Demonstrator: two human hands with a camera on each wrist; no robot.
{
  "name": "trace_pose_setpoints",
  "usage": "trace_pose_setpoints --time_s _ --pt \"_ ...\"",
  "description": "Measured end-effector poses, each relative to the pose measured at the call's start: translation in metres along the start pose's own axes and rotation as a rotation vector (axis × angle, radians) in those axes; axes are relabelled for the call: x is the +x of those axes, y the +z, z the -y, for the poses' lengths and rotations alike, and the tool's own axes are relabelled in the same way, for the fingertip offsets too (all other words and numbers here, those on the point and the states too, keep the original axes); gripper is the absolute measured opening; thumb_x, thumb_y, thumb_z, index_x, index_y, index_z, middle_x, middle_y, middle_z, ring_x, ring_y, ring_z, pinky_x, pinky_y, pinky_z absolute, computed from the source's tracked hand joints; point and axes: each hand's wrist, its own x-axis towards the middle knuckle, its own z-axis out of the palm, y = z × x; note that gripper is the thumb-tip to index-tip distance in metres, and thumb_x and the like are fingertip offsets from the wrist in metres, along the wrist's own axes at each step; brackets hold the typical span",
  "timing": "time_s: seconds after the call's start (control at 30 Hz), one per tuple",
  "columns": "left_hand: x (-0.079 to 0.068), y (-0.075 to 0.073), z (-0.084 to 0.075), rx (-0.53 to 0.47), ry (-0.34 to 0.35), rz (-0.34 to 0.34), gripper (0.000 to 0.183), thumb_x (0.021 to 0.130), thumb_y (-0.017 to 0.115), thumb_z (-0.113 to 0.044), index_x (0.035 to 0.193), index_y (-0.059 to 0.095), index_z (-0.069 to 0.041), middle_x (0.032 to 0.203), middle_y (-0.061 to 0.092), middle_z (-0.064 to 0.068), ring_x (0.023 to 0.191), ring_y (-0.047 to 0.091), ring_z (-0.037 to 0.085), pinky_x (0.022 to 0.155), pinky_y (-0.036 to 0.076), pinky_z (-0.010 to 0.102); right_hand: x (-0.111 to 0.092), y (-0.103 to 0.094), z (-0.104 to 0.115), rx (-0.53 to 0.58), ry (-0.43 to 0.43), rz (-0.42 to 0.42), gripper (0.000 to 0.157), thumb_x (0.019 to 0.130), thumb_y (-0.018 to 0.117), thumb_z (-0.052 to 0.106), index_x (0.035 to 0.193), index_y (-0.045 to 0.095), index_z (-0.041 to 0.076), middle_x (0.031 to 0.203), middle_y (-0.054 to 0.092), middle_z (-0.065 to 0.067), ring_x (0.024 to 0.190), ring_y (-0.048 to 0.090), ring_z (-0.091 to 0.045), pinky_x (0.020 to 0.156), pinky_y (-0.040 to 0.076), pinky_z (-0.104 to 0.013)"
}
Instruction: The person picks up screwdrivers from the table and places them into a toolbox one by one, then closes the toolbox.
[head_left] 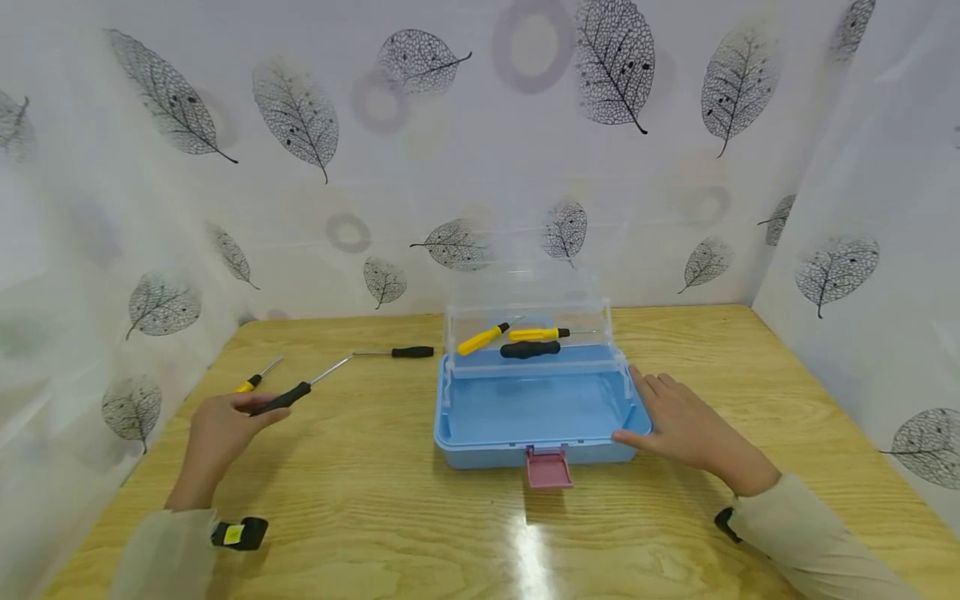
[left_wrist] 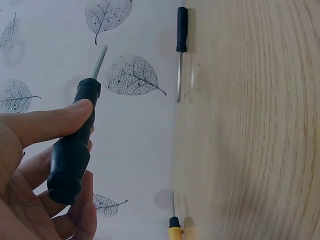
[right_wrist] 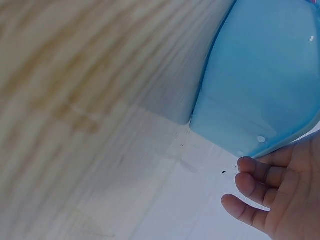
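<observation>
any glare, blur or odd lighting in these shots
Head view: a bright glare streak on the table below the pink latch; left wrist: dim, a faint shadow or reflection beside the yellow screwdriver; right wrist: wood grain beside the blue box looks soft and smeared.

The screwdriver (left_wrist: 72,155) you hold: handle (left_wrist: 68,167) matt, plastic or rubber; shaft (left_wrist: 99,64) smooth metal. Your toolbox (head_left: 480,458): smooth plastic, slight sheen; latch (head_left: 549,472) likewise plastic. Table (head_left: 360,500) before you: wood-grained, glossy where light strikes. Your right sleeve (head_left: 810,529): matt cloth.

glare streaks the tabletop (head_left: 534,554) in the bright head view, while the right wrist view seems dimmer, softer.
</observation>
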Motion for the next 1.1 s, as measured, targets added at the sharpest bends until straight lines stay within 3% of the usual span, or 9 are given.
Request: trace_pose_setpoints --time_s 0.17,0.53,0.8,1.1 --pt "0.0 0.003 -0.006 0.008 0.062 -0.043 0.045 0.081 0.072 -0.039 0.105 0.071 -0.001 0.104 0.069 0.022 0.091 0.061 0.032 0.065 0.046 0.029 0.0 -0.001 0.0 -0.01 0.004 -0.004 0.099 0.082 0.058 0.061 0.14 0.029 -0.013 0.13 0.05 -0.033 0.119 0.048 -0.047 0.1 0.038 -0.057" --pt "0.0 0.01 -0.02 -0.022 0.087 -0.03 0.045 0.08 0.073 -0.038 0.107 0.07 -0.002 0.104 0.069 0.02 0.093 0.06 0.031 0.068 0.048 0.031 -0.001 -0.001 0.001 -0.007 -0.003 -0.001 0.099 0.082 0.058 0.061 0.141 0.028 -0.014 0.13 0.049 -0.033 0.117 0.049 -0.046 0.098 0.04 -0.057" --pt "0.006 0.017 -0.031 -0.052 0.139 -0.036 0.037 0.081 0.074 -0.032 0.105 0.072 -0.004 0.1 0.071 0.018 0.086 0.06 0.019 0.066 0.045 0.023 -0.001 -0.001 0.001 -0.012 -0.013 -0.019 0.098 0.082 0.058 0.06 0.139 0.029 -0.014 0.126 0.052 -0.033 0.116 0.05 -0.046 0.098 0.04 -0.057" --pt "0.01 0.023 -0.041 -0.06 0.157 -0.033 0.038 0.081 0.073 -0.034 0.104 0.072 -0.003 0.099 0.07 0.018 0.091 0.06 0.029 0.069 0.043 0.027 0.0 0.0 0.001 -0.011 -0.015 -0.025 0.098 0.082 0.059 0.06 0.139 0.03 -0.015 0.126 0.052 -0.033 0.115 0.05 -0.046 0.099 0.039 -0.057"
